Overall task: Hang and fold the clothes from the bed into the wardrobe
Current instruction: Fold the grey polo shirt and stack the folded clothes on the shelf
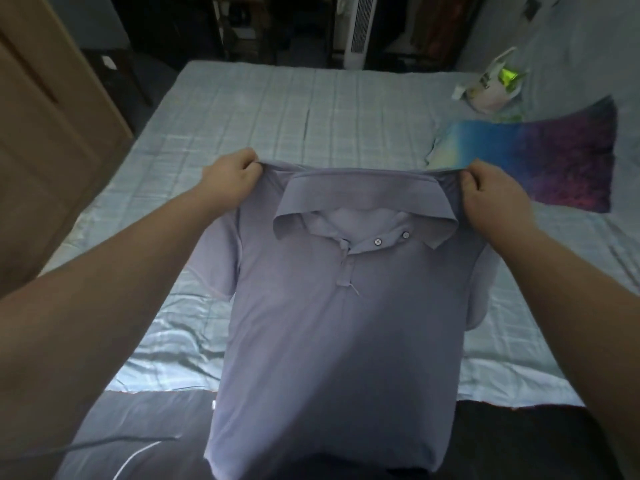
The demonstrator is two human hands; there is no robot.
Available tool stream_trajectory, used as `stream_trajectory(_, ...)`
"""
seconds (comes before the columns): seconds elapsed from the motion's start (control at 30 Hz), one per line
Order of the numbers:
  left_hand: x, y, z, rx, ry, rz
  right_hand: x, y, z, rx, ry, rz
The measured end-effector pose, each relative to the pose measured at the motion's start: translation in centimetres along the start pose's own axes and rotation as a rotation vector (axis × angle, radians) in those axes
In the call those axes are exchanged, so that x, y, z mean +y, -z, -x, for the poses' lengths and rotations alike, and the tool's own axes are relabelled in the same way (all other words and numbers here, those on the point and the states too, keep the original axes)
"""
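**A:** What are we holding?

**B:** We have a lavender polo shirt (pixel 329 323) held up by its shoulders over the bed (pixel 311 109). Its front faces us, the collar is folded down and the placket is open, with two buttons showing.

**A:** And how do our grips stand?

**B:** Our left grip (pixel 232 171) is clamped on the shoulder on its side, fingers curled round a bunch of fabric. Our right grip (pixel 491 195) is clamped on the other shoulder the same way. The collar is stretched between them.

**A:** Where does the rest of the shirt lie?

**B:** The body runs down toward us, and the hem is over a dark cover (pixel 138 427) at the bed's near edge. We cannot tell whether it touches.

**A:** What else do we see?

**B:** A blue and purple cloth (pixel 554 161) lies on the bed just beyond our right grip. A white plastic bag (pixel 491 88) is farther back. A wooden panel (pixel 45 116) stands at the left, and a white tower unit (pixel 358 29) stands past the bed's far edge.
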State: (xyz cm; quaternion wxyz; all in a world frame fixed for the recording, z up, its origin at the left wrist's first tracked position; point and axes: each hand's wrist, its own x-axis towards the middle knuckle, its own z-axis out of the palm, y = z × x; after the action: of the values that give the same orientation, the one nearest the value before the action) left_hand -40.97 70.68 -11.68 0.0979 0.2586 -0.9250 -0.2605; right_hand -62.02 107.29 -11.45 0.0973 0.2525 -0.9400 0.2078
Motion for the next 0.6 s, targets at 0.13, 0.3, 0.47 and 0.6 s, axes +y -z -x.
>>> stream_trajectory(0.13,-1.4,-3.8,-6.1,-0.066,0.086,-0.008,2.6,-7.1,-6.5,-0.076,-0.043,-0.062)
stream_trajectory(0.3,-6.1,-10.3,-15.0,-0.077,0.146,-0.114,5.1,-18.2,-13.6,-0.192,-0.136,-0.096)
stream_trajectory(0.47,-13.1,-20.1,-23.5,-0.142,0.196,-0.221,7.8,-31.7,-18.9,-0.287,-0.123,-0.06)
stream_trajectory(0.6,-19.8,-29.1,-28.0,-0.202,0.192,-0.235,10.1,-42.5,-21.1,-0.34,-0.122,0.012)
